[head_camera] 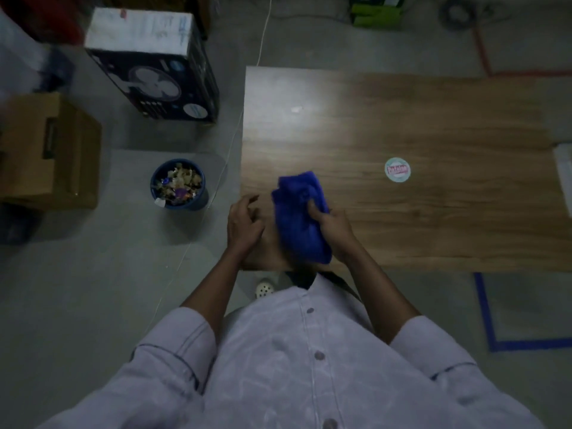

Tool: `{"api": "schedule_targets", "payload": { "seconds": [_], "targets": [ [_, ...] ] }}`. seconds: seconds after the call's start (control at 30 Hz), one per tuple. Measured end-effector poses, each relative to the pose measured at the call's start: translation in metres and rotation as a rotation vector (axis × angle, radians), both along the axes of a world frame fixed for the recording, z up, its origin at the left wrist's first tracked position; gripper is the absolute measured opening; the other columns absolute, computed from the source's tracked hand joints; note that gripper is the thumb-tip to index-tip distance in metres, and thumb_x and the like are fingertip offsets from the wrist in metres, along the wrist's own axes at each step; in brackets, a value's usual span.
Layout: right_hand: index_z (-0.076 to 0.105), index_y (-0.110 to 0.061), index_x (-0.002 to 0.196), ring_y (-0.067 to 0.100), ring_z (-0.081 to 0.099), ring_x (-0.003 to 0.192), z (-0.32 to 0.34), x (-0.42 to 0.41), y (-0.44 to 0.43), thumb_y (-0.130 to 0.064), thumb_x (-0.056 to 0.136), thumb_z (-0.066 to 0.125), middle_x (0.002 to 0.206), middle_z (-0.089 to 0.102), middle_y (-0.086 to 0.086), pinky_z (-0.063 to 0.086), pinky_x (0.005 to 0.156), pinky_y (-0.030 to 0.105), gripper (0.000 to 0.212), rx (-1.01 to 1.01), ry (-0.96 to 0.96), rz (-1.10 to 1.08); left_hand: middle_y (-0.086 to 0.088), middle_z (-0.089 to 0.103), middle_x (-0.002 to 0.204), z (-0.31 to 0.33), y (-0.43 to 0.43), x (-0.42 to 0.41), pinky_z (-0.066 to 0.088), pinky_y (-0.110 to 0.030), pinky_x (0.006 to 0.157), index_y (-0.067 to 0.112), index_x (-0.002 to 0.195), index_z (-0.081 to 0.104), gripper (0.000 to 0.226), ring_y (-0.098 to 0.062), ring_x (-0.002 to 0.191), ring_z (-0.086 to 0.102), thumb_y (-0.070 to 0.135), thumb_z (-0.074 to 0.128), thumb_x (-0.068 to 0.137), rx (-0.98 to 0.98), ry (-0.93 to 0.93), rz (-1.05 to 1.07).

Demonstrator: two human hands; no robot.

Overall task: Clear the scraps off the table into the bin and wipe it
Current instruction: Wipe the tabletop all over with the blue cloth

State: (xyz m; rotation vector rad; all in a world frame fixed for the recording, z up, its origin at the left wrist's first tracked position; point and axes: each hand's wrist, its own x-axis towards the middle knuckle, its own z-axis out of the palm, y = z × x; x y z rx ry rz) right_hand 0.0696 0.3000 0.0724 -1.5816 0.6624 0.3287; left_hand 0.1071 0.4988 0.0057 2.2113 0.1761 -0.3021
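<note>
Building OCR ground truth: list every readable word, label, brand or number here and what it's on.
None reads clearly.
Round sticker on the table: pink lettering, too blurred to read.
Fan box on the floor: printed labels, too small and blurred.
White top of that box: faint markings, unreadable.
Blue cloth: no label visible.

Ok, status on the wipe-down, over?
Right hand grips blue cloth over table corner. Left hand empty. Bin holds scraps; small white bit lies on tabletop.

1 table (433, 119); 1 blue cloth (301, 221); 1 bin (188, 205); 1 sticker (397, 170); 2 boxes (154, 72) (46, 150); 2 hands (244, 226) (335, 232).
</note>
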Motion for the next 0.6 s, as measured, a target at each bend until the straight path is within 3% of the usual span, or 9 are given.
{"api": "schedule_targets", "payload": {
  "seconds": [0.07, 0.17, 0.2, 0.27, 0.3, 0.37, 0.43, 0.53, 0.6],
  "targets": [
    [0.068, -0.022, 0.083, 0.019, 0.068, 0.077, 0.006, 0.040, -0.005, -0.040, 0.101, 0.061, 0.079, 0.071, 0.001, 0.047, 0.065, 0.036, 0.026, -0.222, -0.102, -0.099, -0.008, 0.061, 0.132, 0.007, -0.006, 0.027, 0.046, -0.034, 0.100, 0.015, 0.135, 0.059, 0.062, -0.029, 0.125, 0.053, -0.003, 0.064, 0.077, 0.039, -0.037, -0.027],
    [0.069, -0.016, 0.113, 0.032, 0.066, 0.095, 0.007, 0.101, -0.010, -0.038, 0.104, 0.053, 0.097, 0.071, 0.010, 0.040, 0.071, 0.034, 0.028, -0.479, -0.226, -0.078, -0.011, 0.056, 0.138, 0.014, -0.018, 0.074, 0.042, -0.037, 0.104, 0.014, 0.139, 0.056, 0.067, -0.030, 0.130, 0.046, -0.002, 0.065, 0.075, 0.068, -0.052, -0.062],
    [0.066, -0.016, 0.126, 0.036, 0.063, 0.110, 0.006, 0.122, -0.010, -0.039, 0.105, 0.051, 0.113, 0.070, 0.013, 0.043, 0.081, 0.036, 0.034, -0.545, -0.227, -0.045, -0.011, 0.054, 0.140, 0.016, -0.022, 0.088, 0.040, -0.037, 0.106, 0.014, 0.140, 0.054, 0.069, -0.031, 0.132, 0.045, -0.001, 0.066, 0.074, 0.074, -0.041, -0.059],
    [0.049, -0.021, 0.148, 0.036, 0.035, 0.147, -0.005, 0.165, -0.013, -0.043, 0.107, 0.046, 0.154, 0.048, 0.009, 0.029, 0.112, 0.059, 0.047, -0.648, -0.173, 0.010, -0.012, 0.045, 0.149, 0.014, -0.030, 0.116, 0.037, -0.040, 0.112, 0.015, 0.145, 0.047, 0.077, -0.031, 0.140, 0.038, 0.001, 0.067, 0.072, 0.090, 0.027, -0.019],
    [0.042, -0.025, 0.153, 0.035, 0.016, 0.155, -0.013, 0.183, -0.013, -0.044, 0.107, 0.044, 0.164, 0.033, 0.004, 0.014, 0.115, 0.071, 0.050, -0.691, -0.121, 0.049, -0.011, 0.037, 0.156, 0.010, -0.033, 0.128, 0.034, -0.042, 0.116, 0.017, 0.149, 0.042, 0.083, -0.030, 0.145, 0.032, 0.003, 0.068, 0.071, 0.107, 0.079, 0.001],
    [0.033, -0.032, 0.157, 0.040, -0.001, 0.156, -0.037, 0.213, -0.012, -0.047, 0.107, 0.039, 0.170, 0.016, 0.000, 0.003, 0.111, 0.080, 0.052, -0.745, 0.038, 0.169, -0.009, 0.020, 0.165, 0.003, -0.037, 0.144, 0.028, -0.044, 0.121, 0.017, 0.155, 0.030, 0.096, -0.027, 0.152, 0.018, 0.005, 0.073, 0.071, 0.145, 0.178, 0.014],
    [0.027, -0.037, 0.159, 0.049, -0.001, 0.153, -0.061, 0.234, -0.006, -0.049, 0.107, 0.037, 0.171, 0.010, 0.004, 0.003, 0.110, 0.082, 0.054, -0.768, 0.201, 0.312, -0.005, 0.012, 0.169, -0.004, -0.040, 0.153, 0.026, -0.041, 0.123, 0.015, 0.159, 0.021, 0.104, -0.022, 0.155, 0.014, 0.006, 0.075, 0.071, 0.190, 0.232, 0.011],
    [0.019, -0.040, 0.160, 0.057, -0.007, 0.149, -0.089, 0.263, 0.010, -0.045, 0.105, 0.040, 0.171, 0.001, 0.010, -0.003, 0.110, 0.082, 0.060, -0.925, 0.235, 0.503, 0.000, 0.013, 0.170, -0.013, -0.038, 0.163, 0.026, -0.038, 0.123, 0.015, 0.162, 0.016, 0.110, -0.020, 0.154, 0.020, 0.005, 0.075, 0.070, 0.193, 0.226, 0.035],
    [0.016, -0.040, 0.161, 0.059, -0.010, 0.148, -0.099, 0.288, 0.019, -0.038, 0.102, 0.045, 0.171, -0.003, 0.010, -0.006, 0.110, 0.082, 0.065, -0.997, 0.188, 0.559, -0.002, 0.023, 0.167, -0.019, -0.033, 0.178, 0.027, -0.037, 0.123, 0.013, 0.161, 0.023, 0.105, -0.019, 0.152, 0.026, 0.003, 0.074, 0.070, 0.124, 0.185, 0.063]
  ]
}}
